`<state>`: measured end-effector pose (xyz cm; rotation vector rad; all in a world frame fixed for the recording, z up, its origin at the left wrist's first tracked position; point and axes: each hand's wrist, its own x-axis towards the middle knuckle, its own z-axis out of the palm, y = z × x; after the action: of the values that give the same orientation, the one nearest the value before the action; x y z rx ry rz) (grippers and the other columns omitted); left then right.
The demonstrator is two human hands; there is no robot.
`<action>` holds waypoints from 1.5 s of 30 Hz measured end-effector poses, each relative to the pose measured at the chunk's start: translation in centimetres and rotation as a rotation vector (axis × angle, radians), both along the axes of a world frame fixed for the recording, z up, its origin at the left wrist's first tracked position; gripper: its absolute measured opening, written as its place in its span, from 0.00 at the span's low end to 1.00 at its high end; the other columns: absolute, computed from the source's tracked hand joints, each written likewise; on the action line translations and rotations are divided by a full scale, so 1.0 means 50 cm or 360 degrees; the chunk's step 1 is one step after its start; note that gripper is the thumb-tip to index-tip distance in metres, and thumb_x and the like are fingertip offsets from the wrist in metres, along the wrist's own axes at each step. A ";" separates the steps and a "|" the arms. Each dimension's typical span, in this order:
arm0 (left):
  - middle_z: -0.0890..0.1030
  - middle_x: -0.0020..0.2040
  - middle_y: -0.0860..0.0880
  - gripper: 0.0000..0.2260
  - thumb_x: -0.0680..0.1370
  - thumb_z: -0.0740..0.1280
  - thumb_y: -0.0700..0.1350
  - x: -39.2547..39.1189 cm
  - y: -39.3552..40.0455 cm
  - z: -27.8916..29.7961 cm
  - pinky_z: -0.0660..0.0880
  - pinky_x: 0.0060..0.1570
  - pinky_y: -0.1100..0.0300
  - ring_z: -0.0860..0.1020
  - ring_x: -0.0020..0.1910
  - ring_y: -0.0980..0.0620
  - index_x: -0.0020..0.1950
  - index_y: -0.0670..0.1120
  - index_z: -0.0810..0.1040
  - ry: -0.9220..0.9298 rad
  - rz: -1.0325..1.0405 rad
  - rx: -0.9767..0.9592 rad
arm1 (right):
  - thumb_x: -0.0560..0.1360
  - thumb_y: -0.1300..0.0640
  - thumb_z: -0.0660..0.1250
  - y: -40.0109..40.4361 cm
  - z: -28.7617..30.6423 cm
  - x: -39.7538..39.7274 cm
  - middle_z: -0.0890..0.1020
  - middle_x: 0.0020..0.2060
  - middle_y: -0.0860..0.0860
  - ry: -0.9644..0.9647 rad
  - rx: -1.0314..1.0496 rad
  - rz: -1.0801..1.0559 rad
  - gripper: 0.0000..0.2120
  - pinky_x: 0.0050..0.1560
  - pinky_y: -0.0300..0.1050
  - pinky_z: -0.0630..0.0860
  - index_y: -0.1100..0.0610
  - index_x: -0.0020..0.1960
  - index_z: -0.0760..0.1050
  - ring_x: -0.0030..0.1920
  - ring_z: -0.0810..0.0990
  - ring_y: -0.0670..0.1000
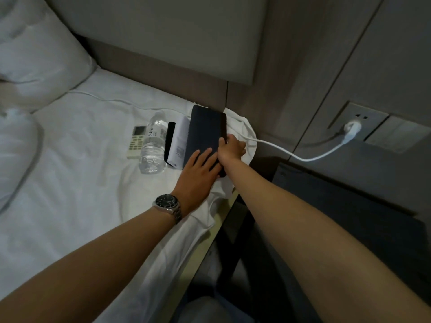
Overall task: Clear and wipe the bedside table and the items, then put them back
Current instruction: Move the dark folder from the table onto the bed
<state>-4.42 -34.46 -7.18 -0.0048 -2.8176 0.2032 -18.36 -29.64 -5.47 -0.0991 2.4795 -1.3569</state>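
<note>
A dark rectangular box [205,134] lies on the white bed sheet [81,183] near the bed's right edge. My left hand [198,173] lies flat on its near end, fingers straight. My right hand [232,148] grips the box's right edge, thumb on top, fingers curled under the side. Left of the box lie a white booklet with a black band [178,141], a clear water bottle [152,145] on its side, and a white remote control [136,142]. The dark bedside table [338,206] stands to the right, under my right forearm.
A white cable [291,152] runs from under my right hand to a plug in the wall socket [352,129]. A pillow [39,54] lies at the upper left against the padded headboard [175,31]. A grey stool or cushion shows at the bottom [205,308].
</note>
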 end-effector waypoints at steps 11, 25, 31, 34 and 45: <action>0.64 0.78 0.45 0.26 0.80 0.63 0.45 0.001 0.017 0.010 0.50 0.76 0.40 0.61 0.77 0.43 0.78 0.46 0.64 -0.0032 0.0195 -0.0003 | 0.80 0.49 0.62 0.051 0.022 -0.005 0.67 0.70 0.57 -0.0006 0.0036 0.0259 0.21 0.69 0.53 0.69 0.50 0.72 0.68 0.67 0.71 0.59; 0.78 0.42 0.44 0.08 0.73 0.66 0.36 0.086 0.239 0.112 0.69 0.39 0.51 0.77 0.40 0.41 0.51 0.44 0.75 -0.0062 -0.0216 0.0212 | 0.75 0.60 0.60 0.385 0.008 0.155 0.83 0.43 0.58 0.0315 0.0115 0.0025 0.11 0.47 0.52 0.78 0.60 0.40 0.79 0.46 0.81 0.59; 0.79 0.53 0.39 0.19 0.73 0.66 0.45 0.100 0.394 0.115 0.74 0.45 0.47 0.78 0.50 0.36 0.63 0.41 0.75 -0.0280 -0.0414 0.0396 | 0.76 0.59 0.62 0.593 -0.001 0.269 0.84 0.43 0.55 0.0300 0.0184 0.0023 0.09 0.48 0.50 0.78 0.51 0.39 0.76 0.46 0.82 0.57; 0.79 0.55 0.39 0.21 0.72 0.68 0.39 0.099 0.467 0.094 0.76 0.44 0.47 0.79 0.51 0.36 0.64 0.42 0.73 -0.0393 -0.0466 0.0409 | 0.78 0.59 0.60 0.701 -0.001 0.344 0.82 0.46 0.56 0.0320 0.0296 0.0041 0.09 0.47 0.49 0.76 0.53 0.42 0.77 0.46 0.80 0.57; 0.79 0.62 0.42 0.16 0.79 0.62 0.43 0.147 0.749 -0.015 0.76 0.51 0.51 0.79 0.56 0.40 0.67 0.47 0.74 -0.0874 -0.0704 0.0453 | 0.75 0.64 0.63 0.977 -0.102 0.541 0.73 0.60 0.57 0.0381 0.0944 -0.0173 0.14 0.54 0.53 0.69 0.57 0.59 0.71 0.62 0.71 0.60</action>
<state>2.95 2.98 -7.91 -0.7109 -3.2502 -0.3543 8.72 19.19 -10.55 0.0100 3.0172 -0.6199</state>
